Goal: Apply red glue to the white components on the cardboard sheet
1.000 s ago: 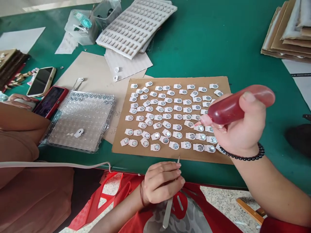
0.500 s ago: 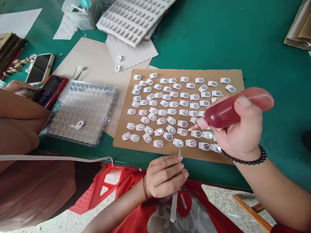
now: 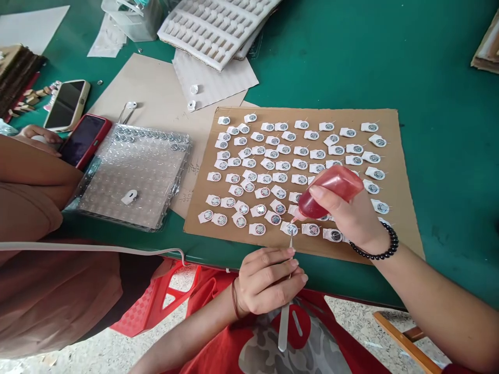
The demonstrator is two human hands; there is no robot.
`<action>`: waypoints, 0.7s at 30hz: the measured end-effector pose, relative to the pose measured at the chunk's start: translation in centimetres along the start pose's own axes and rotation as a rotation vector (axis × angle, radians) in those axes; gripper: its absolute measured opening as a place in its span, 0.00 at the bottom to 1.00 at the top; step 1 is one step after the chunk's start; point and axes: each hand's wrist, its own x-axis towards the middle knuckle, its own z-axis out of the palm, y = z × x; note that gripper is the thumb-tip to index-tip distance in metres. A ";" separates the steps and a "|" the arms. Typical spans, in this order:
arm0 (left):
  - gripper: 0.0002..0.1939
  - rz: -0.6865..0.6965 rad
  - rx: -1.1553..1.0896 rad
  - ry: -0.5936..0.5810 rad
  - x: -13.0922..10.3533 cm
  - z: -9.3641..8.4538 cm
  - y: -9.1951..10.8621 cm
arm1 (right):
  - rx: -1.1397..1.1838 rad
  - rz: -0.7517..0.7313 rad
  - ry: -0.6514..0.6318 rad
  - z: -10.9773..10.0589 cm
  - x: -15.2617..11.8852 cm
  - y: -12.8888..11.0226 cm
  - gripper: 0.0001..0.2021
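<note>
My left hand [image 3: 268,283] is closed around slim metal tweezers [image 3: 284,330]. Their fine tip touches a small white tagged piece with a round silvery centre [image 3: 291,228] at the front of a brown cardboard sheet [image 3: 407,218]. In my right hand [image 3: 353,215] is a squeeze bottle of red liquid [image 3: 331,189], tilted so its narrow nozzle points down at the same piece. Whether the nozzle touches it I cannot tell. Many similar pieces lie in rough rows on the cardboard, some hidden behind my right hand and the bottle.
To the left lies a clear plastic tray [image 3: 132,182], near a red-cased phone [image 3: 86,139] and a light-cased phone [image 3: 68,105]. White foam trays [image 3: 220,31] and a plastic tub [image 3: 142,23] stand behind. Another person's hand [image 3: 41,136] rests at the far left.
My right hand has moved left and slightly down with the bottle, bringing the nozzle to the piece at the tweezers' tip. The view has shifted slightly; my left hand keeps its hold.
</note>
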 end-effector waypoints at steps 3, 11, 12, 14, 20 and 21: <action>0.05 -0.005 0.003 -0.013 0.1 -0.1 0.0 | -0.159 -0.033 0.022 0.2 -0.2 -0.1 0.13; 0.05 -0.011 0.002 -0.028 0.0 -0.1 0.0 | -0.360 -0.129 0.001 0.2 -0.2 0.0 0.13; 0.05 -0.015 0.001 -0.035 0.0 -0.1 0.0 | -0.369 -0.133 -0.004 0.2 -0.2 0.0 0.13; 0.05 -0.021 -0.001 -0.041 0.1 -0.1 0.0 | -0.378 -0.136 -0.006 0.2 -0.2 0.0 0.14; 0.06 -0.013 -0.015 -0.031 0.1 0.0 -0.1 | -0.395 -0.146 -0.012 0.3 -0.3 0.0 0.14; 0.06 -0.013 -0.014 -0.028 0.1 0.0 -0.1 | -0.397 -0.146 -0.014 0.3 -0.3 0.0 0.14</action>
